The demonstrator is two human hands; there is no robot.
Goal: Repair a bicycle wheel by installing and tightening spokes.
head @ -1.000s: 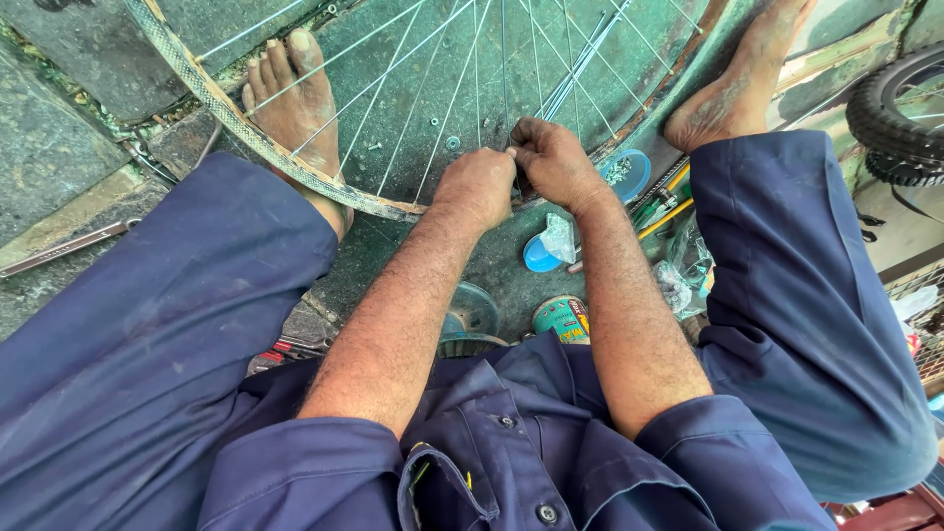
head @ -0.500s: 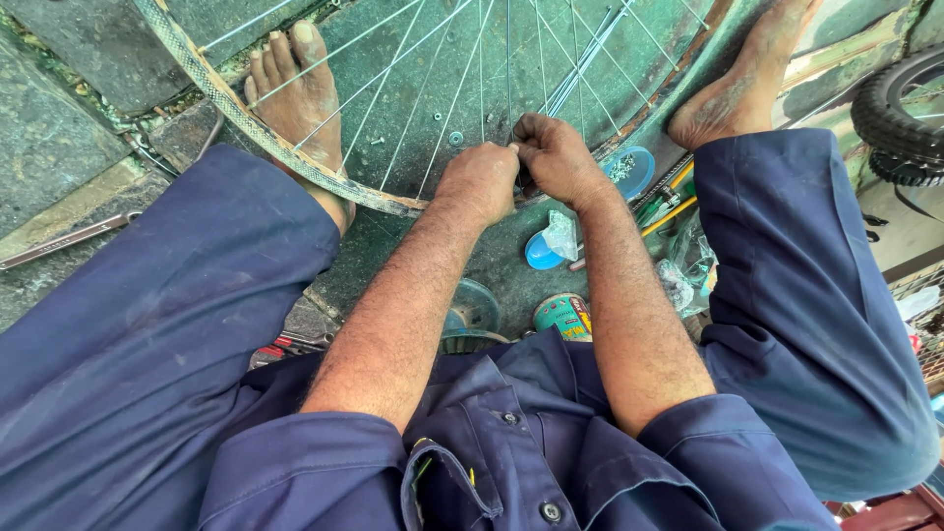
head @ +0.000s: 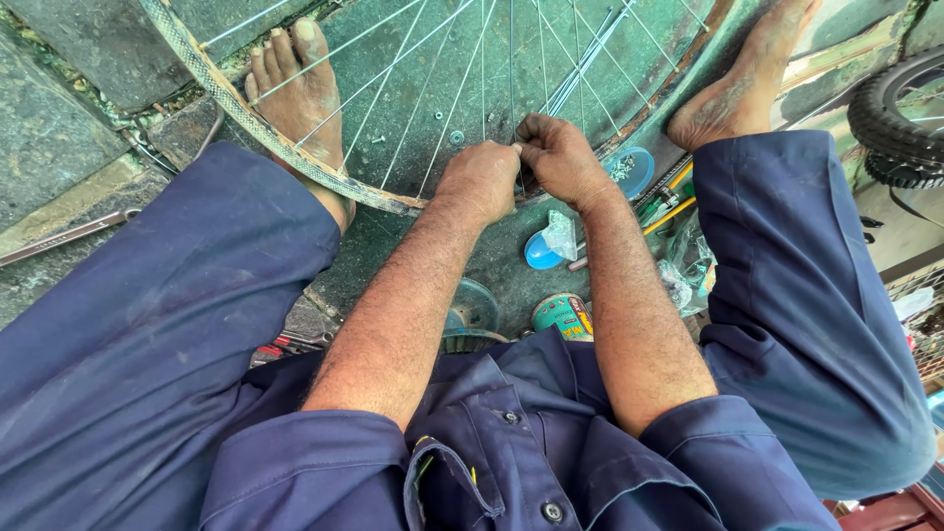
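1. Upper centre of frame: bicycle wheel (head: 433,88) lies flat on the green floor (head: 59,128) between the person's bare feet, rim arcing from upper left down to centre.
2. Left hand (head: 482,182) and right hand (head: 560,157) meet just above the near rim (head: 295,147). Both are curled closed, fingertips pinched together on something small at a spoke end; the item itself is hidden by the fingers, can't tell what it is.
3. Spokes (head: 462,69) fan out thin and bright. Judgement: springy, easy to bend or kink, so grip close to the end, not mid-span.
4. Rim looks like a stiff, light metal hoop with a gritty, dirty surface. Judgement: take it at the rim edge; it should not slip much.
5. Loose bundle of spokes (head: 590,49) lies across the wheel at upper centre-right; likely to roll or scatter if nudged.
6. Just below the hands: blue cap (head: 541,251) and clear plastic bag (head: 562,234). Blue dish (head: 629,169) of small parts sits right of the right hand; judgement: tips easily.
7. Small tin (head: 565,315) near the lap, tyre (head: 900,118) at upper right, wrench (head: 69,236) at left.
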